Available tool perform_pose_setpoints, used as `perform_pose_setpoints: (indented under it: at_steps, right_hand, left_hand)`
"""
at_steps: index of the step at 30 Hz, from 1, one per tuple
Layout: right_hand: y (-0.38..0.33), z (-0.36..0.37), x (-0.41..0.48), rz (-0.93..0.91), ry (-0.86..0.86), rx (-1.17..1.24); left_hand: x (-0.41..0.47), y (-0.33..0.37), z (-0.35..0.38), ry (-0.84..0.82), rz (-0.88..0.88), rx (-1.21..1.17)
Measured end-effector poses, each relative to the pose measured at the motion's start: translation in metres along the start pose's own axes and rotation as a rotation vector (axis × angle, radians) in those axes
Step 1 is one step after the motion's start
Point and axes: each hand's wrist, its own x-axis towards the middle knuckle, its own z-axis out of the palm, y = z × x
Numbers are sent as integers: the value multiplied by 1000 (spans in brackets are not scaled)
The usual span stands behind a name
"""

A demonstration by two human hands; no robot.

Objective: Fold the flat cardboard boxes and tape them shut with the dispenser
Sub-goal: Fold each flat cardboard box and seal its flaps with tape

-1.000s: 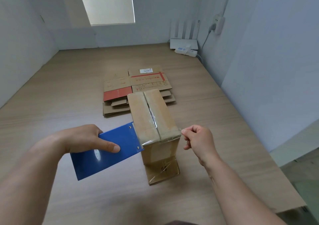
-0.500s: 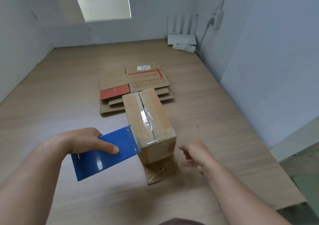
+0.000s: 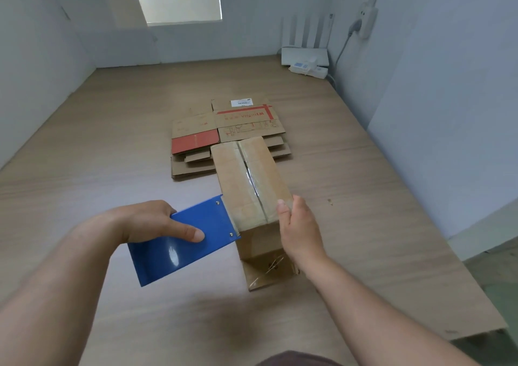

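Note:
A folded brown cardboard box (image 3: 246,180) stands on the wooden table, its top seam covered by clear tape. My left hand (image 3: 151,222) grips the blue tape dispenser (image 3: 185,242), whose front edge touches the box's near left top corner. My right hand (image 3: 298,228) lies flat against the box's near right top corner, thumb on the top flap, fingers down the side. A loose flap (image 3: 269,274) sticks out at the box's near bottom. Behind the box lies a stack of flat cardboard boxes (image 3: 224,130) with red print.
The wooden table (image 3: 112,147) is walled on the left, back and right. A white router (image 3: 304,54) and a power strip (image 3: 308,69) sit in the far right corner. The table's right front edge (image 3: 476,335) drops off near my right arm.
My right hand let go of the tape end, dropped briefly, then moved up onto the box's near right corner. The dispenser stays at the box's left corner.

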Motion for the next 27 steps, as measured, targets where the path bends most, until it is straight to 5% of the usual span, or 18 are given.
perform_pose_setpoints:
  at_steps: [16, 21, 27]
  right_hand:
    - [-1, 0, 0, -10, -15, -7]
    - [-2, -1, -1, -5, -19, -4]
    - [-8, 3, 0, 33, -1, -33]
  left_hand:
    - [5, 4, 20, 158, -196, 30]
    - [18, -14, 50, 456, -295, 585]
    - [41, -41, 82, 543, -237, 361]
